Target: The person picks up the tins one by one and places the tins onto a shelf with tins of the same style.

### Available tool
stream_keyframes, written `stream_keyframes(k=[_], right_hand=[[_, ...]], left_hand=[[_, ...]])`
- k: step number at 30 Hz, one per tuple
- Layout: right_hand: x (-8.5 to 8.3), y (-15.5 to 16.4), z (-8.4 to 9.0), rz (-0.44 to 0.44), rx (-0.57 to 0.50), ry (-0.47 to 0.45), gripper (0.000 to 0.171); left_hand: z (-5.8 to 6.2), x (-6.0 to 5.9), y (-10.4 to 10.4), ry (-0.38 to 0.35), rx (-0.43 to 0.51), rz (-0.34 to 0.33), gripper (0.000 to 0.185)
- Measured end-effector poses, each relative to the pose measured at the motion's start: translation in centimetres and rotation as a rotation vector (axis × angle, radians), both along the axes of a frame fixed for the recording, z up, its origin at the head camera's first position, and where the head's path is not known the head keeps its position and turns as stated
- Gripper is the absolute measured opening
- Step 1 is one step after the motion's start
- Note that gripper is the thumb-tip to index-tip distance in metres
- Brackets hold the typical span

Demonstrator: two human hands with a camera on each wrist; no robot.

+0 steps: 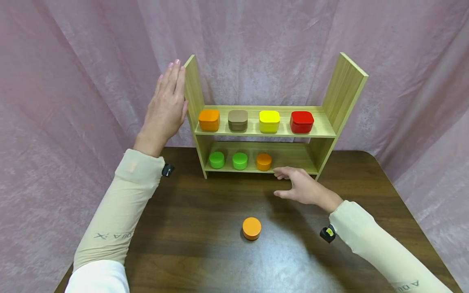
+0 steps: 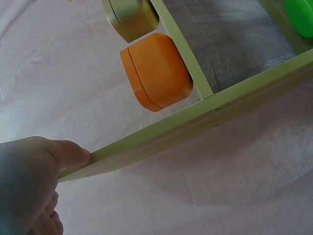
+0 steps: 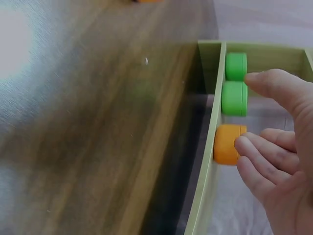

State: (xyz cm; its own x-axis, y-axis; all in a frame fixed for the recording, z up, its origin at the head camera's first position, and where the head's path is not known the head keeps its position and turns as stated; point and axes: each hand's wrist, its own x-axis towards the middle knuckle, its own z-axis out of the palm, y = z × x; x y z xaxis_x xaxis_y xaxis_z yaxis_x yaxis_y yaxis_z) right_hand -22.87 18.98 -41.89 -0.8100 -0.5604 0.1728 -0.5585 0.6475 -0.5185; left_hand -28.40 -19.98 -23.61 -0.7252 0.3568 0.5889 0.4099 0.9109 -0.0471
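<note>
My left hand [image 1: 166, 103], fingers straight and together, lies along the left side panel of a small wooden shelf [image 1: 264, 135]; in the left wrist view its thumb [image 2: 73, 152] rests on the panel's edge. My right hand [image 1: 302, 185] hovers at the lower shelf's front edge, thumb and fingers spread apart with nothing between them. Left of its fingertips stands a round orange container [image 1: 264, 162], beside two round green containers [image 1: 239, 161] on the lower board. Nearer me on the table sits another round orange container [image 1: 251, 228].
On the upper board stand rounded square boxes in a row: orange [image 1: 209, 120], brown [image 1: 237, 121], yellow [image 1: 269, 121] and red [image 1: 302, 122]. The shelf's tall right side panel [image 1: 344, 93] rises above them. A pink curtain [image 1: 264, 49] hangs behind the dark wooden table [image 1: 205, 203].
</note>
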Motion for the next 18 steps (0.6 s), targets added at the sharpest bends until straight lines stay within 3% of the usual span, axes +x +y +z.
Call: stream_keyframes(k=[8, 18], right_hand=[[2.6, -0.1, -1.0, 0.102, 0.001, -0.056, 0.067], [4.8, -1.2, -3.9, 0.259, -0.033, -0.130, 0.067]], left_hand=[[0.0, 0.1, 0.0, -0.009, 0.007, 0.005, 0.075], [0.0, 0.1, 0.0, -0.002, 0.011, -0.002, 0.075]])
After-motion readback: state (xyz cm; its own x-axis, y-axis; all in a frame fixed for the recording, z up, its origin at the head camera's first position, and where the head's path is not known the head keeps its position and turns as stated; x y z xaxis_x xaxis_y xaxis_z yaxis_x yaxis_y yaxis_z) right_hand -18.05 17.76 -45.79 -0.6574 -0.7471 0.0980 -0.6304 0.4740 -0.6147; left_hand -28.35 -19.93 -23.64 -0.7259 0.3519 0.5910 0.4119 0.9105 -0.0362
